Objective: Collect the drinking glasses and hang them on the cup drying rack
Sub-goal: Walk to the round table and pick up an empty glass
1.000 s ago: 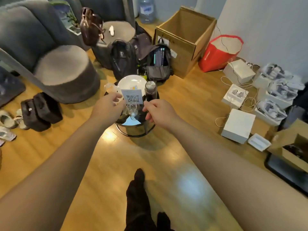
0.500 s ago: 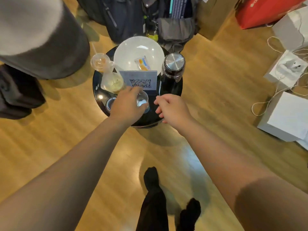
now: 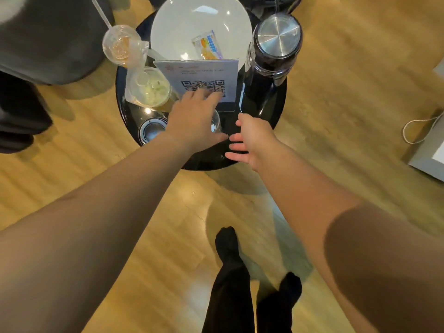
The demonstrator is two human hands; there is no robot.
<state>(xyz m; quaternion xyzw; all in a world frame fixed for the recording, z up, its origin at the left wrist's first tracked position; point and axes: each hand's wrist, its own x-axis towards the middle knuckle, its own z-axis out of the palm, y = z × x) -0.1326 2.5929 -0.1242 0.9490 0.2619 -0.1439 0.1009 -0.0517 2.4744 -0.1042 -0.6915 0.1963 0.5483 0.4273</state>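
A clear drinking glass (image 3: 215, 121) stands on the small round black table (image 3: 280, 109), near its front. My left hand (image 3: 194, 118) lies over the top of the glass, with the fingers curled around it and the thumb on its near side, so most of the glass is hidden. My right hand (image 3: 252, 138) hovers just right of it with the fingers spread and nothing in them. A second round glass (image 3: 152, 129) sits on the table to the left of my left wrist. No drying rack is in view.
On the table stand a QR-code sign (image 3: 204, 78), a white plate (image 3: 199, 27) with a snack packet, a dark bottle with a steel lid (image 3: 274, 56) and two plastic cups (image 3: 149, 88). A grey pouf (image 3: 48, 44) is at left, a white box (image 3: 430, 150) at right.
The view has closed in on the table and tilted down. My left hand has settled further over the glass, and my right hand has opened its fingers beside it.
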